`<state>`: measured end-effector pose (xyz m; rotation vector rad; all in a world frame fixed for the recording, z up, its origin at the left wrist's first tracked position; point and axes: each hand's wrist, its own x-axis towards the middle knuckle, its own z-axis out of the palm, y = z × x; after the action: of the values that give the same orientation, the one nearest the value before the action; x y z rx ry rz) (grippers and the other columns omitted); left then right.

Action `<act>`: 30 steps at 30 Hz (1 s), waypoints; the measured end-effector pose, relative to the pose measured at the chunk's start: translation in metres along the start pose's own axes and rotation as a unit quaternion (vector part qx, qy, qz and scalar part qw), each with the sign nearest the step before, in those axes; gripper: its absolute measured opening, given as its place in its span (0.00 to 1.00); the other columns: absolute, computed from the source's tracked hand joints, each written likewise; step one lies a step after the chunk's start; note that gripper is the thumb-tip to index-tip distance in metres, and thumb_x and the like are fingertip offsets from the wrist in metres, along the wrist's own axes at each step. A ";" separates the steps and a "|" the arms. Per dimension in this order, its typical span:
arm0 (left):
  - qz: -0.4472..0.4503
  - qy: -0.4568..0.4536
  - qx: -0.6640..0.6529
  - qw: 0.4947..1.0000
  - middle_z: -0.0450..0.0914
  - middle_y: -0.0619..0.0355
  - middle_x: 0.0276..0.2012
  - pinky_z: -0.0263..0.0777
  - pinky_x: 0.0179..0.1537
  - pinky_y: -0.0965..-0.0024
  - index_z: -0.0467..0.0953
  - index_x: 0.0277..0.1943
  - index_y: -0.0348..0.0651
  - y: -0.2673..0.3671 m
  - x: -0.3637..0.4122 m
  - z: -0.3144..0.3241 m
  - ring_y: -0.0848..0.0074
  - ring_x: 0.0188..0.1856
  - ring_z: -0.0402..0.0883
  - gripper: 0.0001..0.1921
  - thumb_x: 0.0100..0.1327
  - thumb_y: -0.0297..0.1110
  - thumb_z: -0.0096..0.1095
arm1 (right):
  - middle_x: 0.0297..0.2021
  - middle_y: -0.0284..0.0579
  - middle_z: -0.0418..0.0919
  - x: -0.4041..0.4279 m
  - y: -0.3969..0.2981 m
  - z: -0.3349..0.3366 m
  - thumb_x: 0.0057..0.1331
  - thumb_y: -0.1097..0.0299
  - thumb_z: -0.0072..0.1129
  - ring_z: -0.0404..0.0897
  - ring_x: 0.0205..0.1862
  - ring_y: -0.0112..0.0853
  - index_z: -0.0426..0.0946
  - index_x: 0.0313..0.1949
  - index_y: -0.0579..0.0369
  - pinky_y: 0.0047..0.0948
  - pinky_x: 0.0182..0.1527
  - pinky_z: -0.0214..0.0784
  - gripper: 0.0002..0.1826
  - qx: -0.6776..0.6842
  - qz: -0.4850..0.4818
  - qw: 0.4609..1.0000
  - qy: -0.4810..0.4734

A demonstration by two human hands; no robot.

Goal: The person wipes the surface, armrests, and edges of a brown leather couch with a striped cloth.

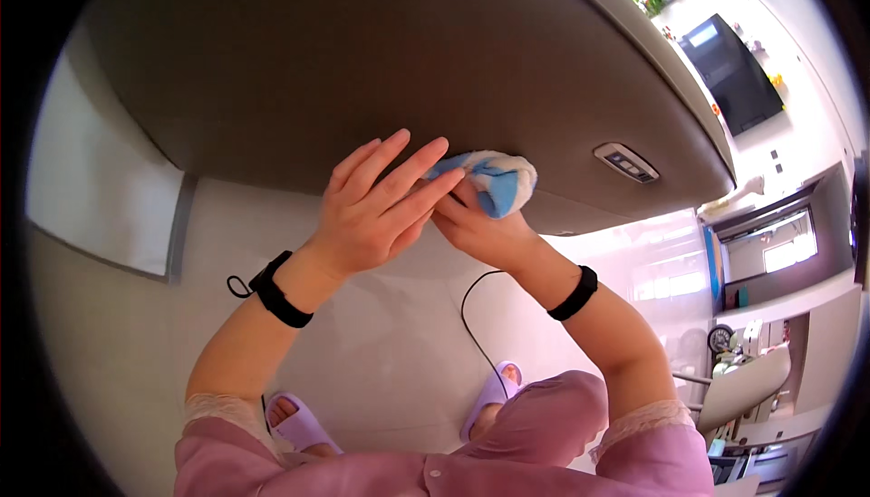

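Note:
A blue-and-white cloth (pixel 510 174) is bunched over the fingers of my right hand (pixel 486 228), close against the brown leather-like side of a sofa (pixel 306 69). Most of my right fingers are hidden by the cloth and by my other hand. My left hand (pixel 370 208) is raised just beside it, fingers extended and apart. Its fingertips overlap the cloth's left edge in the picture; whether they touch it, I cannot tell. Right of the cloth, a control panel with buttons (pixel 627 162) is set into the sofa's side.
Purple slippers (pixel 299 422) are on my feet on the pale tiled floor (pixel 380 347). A thin black cable (pixel 469 324) runs down between my arms. A chair (pixel 744 388) stands at the right. A television (pixel 731 75) is at the upper right, a pale panel (pixel 102 164) at the left.

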<state>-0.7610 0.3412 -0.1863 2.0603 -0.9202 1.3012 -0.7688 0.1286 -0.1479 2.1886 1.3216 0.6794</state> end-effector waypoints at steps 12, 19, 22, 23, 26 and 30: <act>0.061 -0.098 -0.048 0.992 0.73 0.62 0.69 0.61 0.68 0.58 0.81 0.60 0.57 0.047 0.018 0.056 0.63 0.72 0.63 0.19 0.67 0.32 0.60 | 0.51 0.31 0.78 -0.187 0.049 0.001 0.55 0.71 0.64 0.74 0.49 0.31 0.84 0.36 0.50 0.31 0.53 0.71 0.08 0.041 0.099 0.993 -0.051; 0.071 -0.110 -0.097 0.987 0.73 0.62 0.68 0.62 0.68 0.58 0.82 0.59 0.57 0.069 0.025 0.080 0.62 0.71 0.65 0.19 0.66 0.31 0.60 | 0.52 0.38 0.78 -0.322 0.057 0.012 0.56 0.75 0.62 0.73 0.53 0.42 0.84 0.40 0.55 0.40 0.55 0.71 0.11 0.068 0.351 0.917 -0.178; 0.068 -0.109 -0.096 0.987 0.73 0.62 0.68 0.61 0.68 0.57 0.82 0.59 0.57 0.075 0.030 0.085 0.62 0.71 0.65 0.19 0.66 0.31 0.59 | 0.50 0.46 0.79 -0.326 0.060 -0.010 0.49 0.82 0.61 0.73 0.51 0.48 0.84 0.40 0.52 0.44 0.53 0.70 0.17 0.003 0.469 0.882 -0.044; 0.069 -0.110 -0.093 0.987 0.73 0.62 0.68 0.61 0.68 0.57 0.82 0.59 0.57 0.074 0.032 0.085 0.62 0.71 0.65 0.19 0.66 0.31 0.59 | 0.50 0.46 0.79 -0.310 0.063 -0.019 0.49 0.82 0.61 0.73 0.51 0.48 0.84 0.40 0.52 0.44 0.53 0.70 0.17 0.005 0.469 0.882 -0.041; 0.061 -0.103 -0.105 0.987 0.73 0.62 0.69 0.60 0.68 0.57 0.82 0.59 0.57 0.077 0.031 0.087 0.61 0.71 0.65 0.20 0.66 0.30 0.59 | 0.47 0.42 0.80 -0.242 0.062 -0.056 0.46 0.78 0.67 0.74 0.47 0.44 0.83 0.36 0.49 0.40 0.48 0.69 0.15 -0.009 0.327 0.934 0.147; 0.080 -0.120 -0.092 0.985 0.73 0.61 0.68 0.60 0.68 0.56 0.83 0.59 0.57 0.073 0.024 0.092 0.61 0.71 0.64 0.19 0.67 0.31 0.58 | 0.51 0.38 0.80 -0.151 0.078 -0.072 0.46 0.70 0.72 0.74 0.48 0.38 0.83 0.34 0.48 0.37 0.46 0.67 0.13 -0.003 0.167 0.945 0.280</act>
<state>-0.7597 0.2219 -0.1954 2.0598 -1.2867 1.0137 -0.8250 -0.0284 -0.0681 2.3292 1.1893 1.5241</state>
